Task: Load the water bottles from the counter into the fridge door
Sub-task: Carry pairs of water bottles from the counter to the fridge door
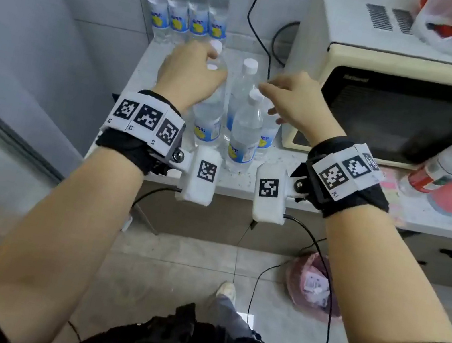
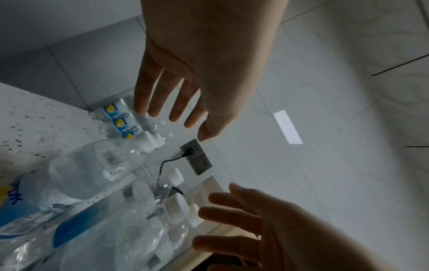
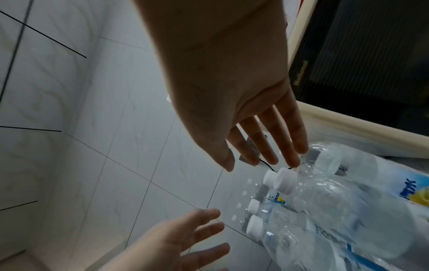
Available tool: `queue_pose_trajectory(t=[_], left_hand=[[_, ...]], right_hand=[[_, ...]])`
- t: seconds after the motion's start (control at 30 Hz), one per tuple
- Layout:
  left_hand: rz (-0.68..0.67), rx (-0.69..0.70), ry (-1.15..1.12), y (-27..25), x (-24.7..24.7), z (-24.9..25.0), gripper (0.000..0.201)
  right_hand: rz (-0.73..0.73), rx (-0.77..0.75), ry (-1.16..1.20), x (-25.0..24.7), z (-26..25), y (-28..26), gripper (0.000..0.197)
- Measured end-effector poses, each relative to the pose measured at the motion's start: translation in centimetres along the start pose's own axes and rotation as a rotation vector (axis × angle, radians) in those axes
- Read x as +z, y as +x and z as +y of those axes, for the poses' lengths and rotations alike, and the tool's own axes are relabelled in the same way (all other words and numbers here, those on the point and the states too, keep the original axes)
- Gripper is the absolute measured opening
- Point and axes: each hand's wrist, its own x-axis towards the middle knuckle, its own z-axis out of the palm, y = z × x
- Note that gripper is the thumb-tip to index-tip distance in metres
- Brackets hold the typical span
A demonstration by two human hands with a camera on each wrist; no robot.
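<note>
Head view: water bottles (image 1: 245, 132) upright (caps up).

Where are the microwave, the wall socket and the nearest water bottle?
microwave (image 1: 409, 119), head view, dark door glass.
wall socket (image 2: 196, 159), left wrist view, grey faceplate.
nearest water bottle (image 1: 245, 132), head view, clear body above label.

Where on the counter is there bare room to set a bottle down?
Bare counter lies left of the front bottle cluster, and along the front edge. It is crowded between the back row of bottles and the microwave.
</note>
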Motion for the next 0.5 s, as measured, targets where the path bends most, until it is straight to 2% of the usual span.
queue_pose_trajectory(t=[0.23,0.37,0.5], left_hand=[[-0.036,-0.202,-0.05,3.0,3.0,-1.3,0.04],[0.028,-0.262,-0.151,3.8,4.2,-2.3,0.042],[0.058,-0.287,-0.223,4.5,4.6,-3.4,0.034]], right_hand=[[-0.086,0.037,0.121,0.5,2.2,4.4,0.028],[-0.149,0.069,0.196,1.2,3.1,5.5,0.028],[-0.149,0.053,0.199,2.1,3.5,5.8,0.031]])
